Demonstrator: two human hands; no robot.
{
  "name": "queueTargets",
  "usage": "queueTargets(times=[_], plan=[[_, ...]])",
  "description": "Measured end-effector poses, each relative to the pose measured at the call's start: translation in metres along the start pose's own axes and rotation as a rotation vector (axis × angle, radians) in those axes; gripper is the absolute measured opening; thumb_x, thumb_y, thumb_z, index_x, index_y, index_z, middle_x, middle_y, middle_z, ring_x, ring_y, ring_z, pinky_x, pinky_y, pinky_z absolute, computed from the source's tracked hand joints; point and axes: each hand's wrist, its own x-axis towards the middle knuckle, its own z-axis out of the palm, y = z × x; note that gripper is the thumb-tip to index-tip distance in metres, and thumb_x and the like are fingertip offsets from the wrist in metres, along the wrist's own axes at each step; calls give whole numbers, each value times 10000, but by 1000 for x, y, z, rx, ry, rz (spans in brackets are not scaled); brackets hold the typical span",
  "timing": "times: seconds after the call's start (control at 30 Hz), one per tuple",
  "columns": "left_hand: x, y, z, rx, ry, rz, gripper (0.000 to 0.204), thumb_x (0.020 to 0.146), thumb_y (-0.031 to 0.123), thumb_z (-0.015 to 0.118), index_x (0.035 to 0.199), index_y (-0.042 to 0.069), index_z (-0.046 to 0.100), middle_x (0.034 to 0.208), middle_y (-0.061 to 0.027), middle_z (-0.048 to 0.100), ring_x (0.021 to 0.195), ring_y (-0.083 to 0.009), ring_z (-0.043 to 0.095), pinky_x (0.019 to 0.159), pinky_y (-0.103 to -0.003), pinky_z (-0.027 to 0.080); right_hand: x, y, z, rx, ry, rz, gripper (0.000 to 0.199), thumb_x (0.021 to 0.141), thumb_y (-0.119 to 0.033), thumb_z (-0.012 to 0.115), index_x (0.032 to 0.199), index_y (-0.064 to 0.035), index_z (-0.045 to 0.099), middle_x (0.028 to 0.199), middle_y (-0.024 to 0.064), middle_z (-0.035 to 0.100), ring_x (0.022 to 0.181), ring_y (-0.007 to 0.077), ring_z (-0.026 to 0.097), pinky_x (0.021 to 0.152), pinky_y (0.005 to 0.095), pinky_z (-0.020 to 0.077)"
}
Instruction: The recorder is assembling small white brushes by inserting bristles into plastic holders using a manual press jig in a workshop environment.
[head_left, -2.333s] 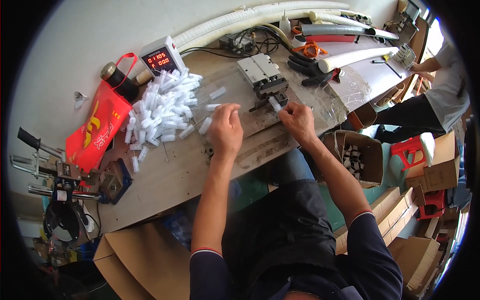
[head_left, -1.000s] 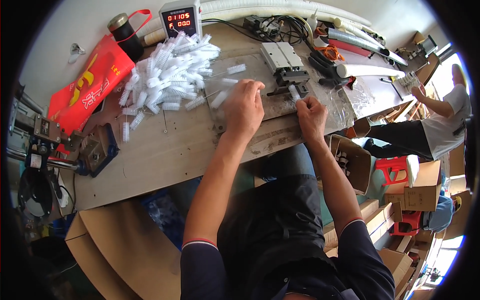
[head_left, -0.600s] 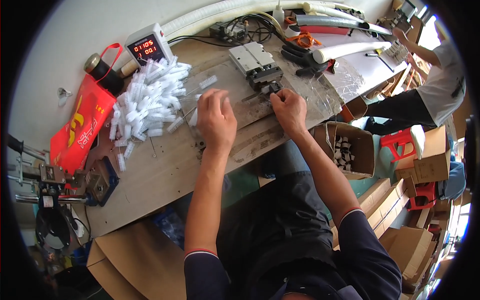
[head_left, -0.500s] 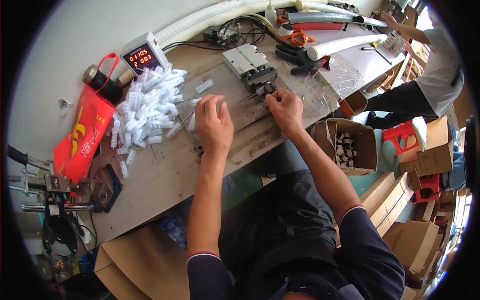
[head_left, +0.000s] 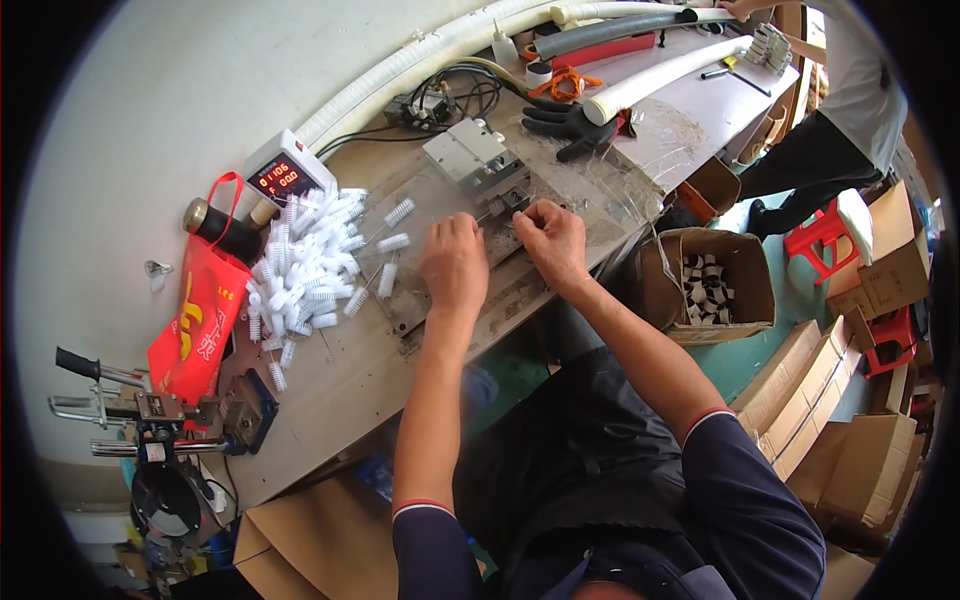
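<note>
The tabletop [head_left: 330,400] runs wide under both forearms, a worn wooden board. Left of the left hand [head_left: 455,265] lies the heap of small white bristled rollers [head_left: 305,265], and beyond that heap sit a red bag [head_left: 200,325] and a small counter box with red digits [head_left: 285,178]. Right of the right hand [head_left: 553,240], below the tabletop's edge, stands an open cardboard box [head_left: 710,285] with pale pieces inside. Just ahead of both hands sits the small metal press [head_left: 478,165] on its grey plate, with black gloves [head_left: 565,125] further back.

Compared with half a second ago, both hands sit at the same spot in front of the press — the left knuckles up, fingers curled down onto the plate, the right closed in a narrow pinch at the press's front edge. What that pinch holds is too small to tell; the left grip's contents are hidden under the hand. A second ago the hands were already close together here — the heap of rollers keeps its place beside the left hand.
</note>
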Motion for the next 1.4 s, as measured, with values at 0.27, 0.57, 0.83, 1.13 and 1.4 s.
queueTargets(times=[0.27, 0.57, 0.83, 1.13, 1.4], plan=[[-14, 0, -16, 11, 55, 63, 171, 865, 62, 741, 1024, 78, 679, 882, -95, 697, 873, -328, 652, 767, -432, 524, -1, 5, -4, 97, 8, -13, 272, 894, -290, 676, 894, -24, 730, 798, 194, 712, 794, 359, 714, 764, 430, 546], [-41, 4, -41, -505, -66, -477, 149, 1014, 104, 572, 1085, 30, 680, 899, -89, 744, 727, -182, 693, 710, -346, 539, -3, 4, -5, 139, -12, -86, 246, 895, -260, 692, 876, -15, 708, 755, 169, 697, 719, 317, 698, 702, 403, 538], [-50, -20, -60, -626, 189, -572, 213, 1067, 53, 454, 1234, 9, 578, 1026, -87, 715, 719, -110, 658, 599, -250, 523, -11, -1, -4, 79, -44, -264, 197, 896, -204, 710, 858, -12, 686, 749, 147, 693, 659, 323, 668, 637, 389, 520], [-64, -78, -54, -296, 479, -533, 218, 1044, 52, 480, 1218, -10, 596, 996, -111, 728, 851, -187, 668, 796, -325, 535, -16, -37, 46, -96, -162, -898, 109, 835, -58, 666, 940, -64, 637, 866, 110, 651, 824, 337, 665, 700, 434, 555], [-62, -83, -52, -319, 566, -552, 195, 1028, 54, 489, 1182, 15, 601, 997, -143, 727, 929, -313, 700, 815, -406, 541, 0, -75, 122, -440, -426, -823, 198, 845, -138, 658, 1032, -76, 675, 984, 123, 689, 956, 365, 677, 824, 490, 558]])
